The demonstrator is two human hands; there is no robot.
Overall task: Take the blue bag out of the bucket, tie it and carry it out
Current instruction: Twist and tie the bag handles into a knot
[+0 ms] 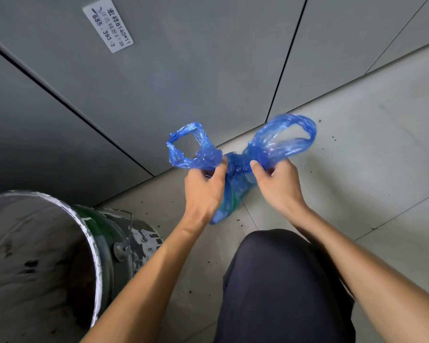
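From where I sit, the first step looks finished: the thin, crinkled, translucent blue plastic bag (pixel 235 179) is out of the paint-spattered green metal bucket (pixel 89 243) and hangs in the air between the two hands, its bulged lower body drooping below the fingers toward the speckled pale tiled floor (pixel 357 169). I judge the tying to be midway or nearly done. A twisted knot of bunched film sits between the two thumbs, and each handle loop flares outward past the fingers, one to the left of the left hand (pixel 203 191), the other up and to the right of the right hand (pixel 278 184). The left hand's fingers are curled and pinching the root of its loop against the thumb; the right hand's thumb presses its loop's root against the curled fingers, whose tips I cannot see. What I think remains is to pull the knot snug, then carry the bag out. The film is glossy, wrinkled and limp, with something greenish showing through its lower part. The bucket's rim is crusted white, its wire handle lying down its side, and it stands well apart from the fingers, beside the smooth grey panelled wall (pixel 183 70).
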